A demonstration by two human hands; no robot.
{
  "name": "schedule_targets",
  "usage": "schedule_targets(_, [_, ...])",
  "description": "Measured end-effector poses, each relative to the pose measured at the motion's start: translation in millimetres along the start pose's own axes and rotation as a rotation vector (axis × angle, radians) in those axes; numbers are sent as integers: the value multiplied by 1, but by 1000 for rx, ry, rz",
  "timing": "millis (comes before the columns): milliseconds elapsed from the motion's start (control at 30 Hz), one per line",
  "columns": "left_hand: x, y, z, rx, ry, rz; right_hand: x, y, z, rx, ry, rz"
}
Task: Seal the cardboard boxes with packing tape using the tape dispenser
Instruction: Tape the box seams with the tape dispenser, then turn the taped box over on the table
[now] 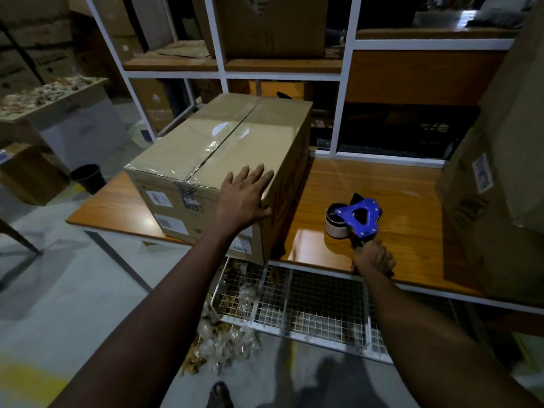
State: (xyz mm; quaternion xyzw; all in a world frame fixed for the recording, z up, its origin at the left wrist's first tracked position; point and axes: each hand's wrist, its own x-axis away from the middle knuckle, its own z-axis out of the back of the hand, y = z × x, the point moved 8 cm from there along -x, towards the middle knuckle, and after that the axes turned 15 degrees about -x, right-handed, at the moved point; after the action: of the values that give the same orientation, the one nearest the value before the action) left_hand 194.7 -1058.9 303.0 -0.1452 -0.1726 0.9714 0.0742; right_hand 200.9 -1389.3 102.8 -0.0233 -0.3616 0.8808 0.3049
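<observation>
A closed cardboard box sits on the wooden table, with clear tape along its top seam and down its near face. My left hand lies flat on the box's near right top corner, fingers straight. To the right, a blue tape dispenser with a roll of tape lies on the table. My right hand grips its handle at the table's front edge.
A tall cardboard box stands at the table's right end. White-framed shelves with more boxes rise behind. A wire basket of plastic packets sits below the table. A black bin stands on the floor at left.
</observation>
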Motion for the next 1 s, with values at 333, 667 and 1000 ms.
schedule_targets(333, [-2, 0, -6, -2, 8, -15, -5, 6, -8, 83, -86, -124])
schedule_targets(667, [-1, -1, -8, 91, -95, -116, 40, -92, 18, -221, 39, -43])
schedule_targets(1000, [-13, -140, -50, 197, -203, -46, 171, -292, 0, -507, -235, 416])
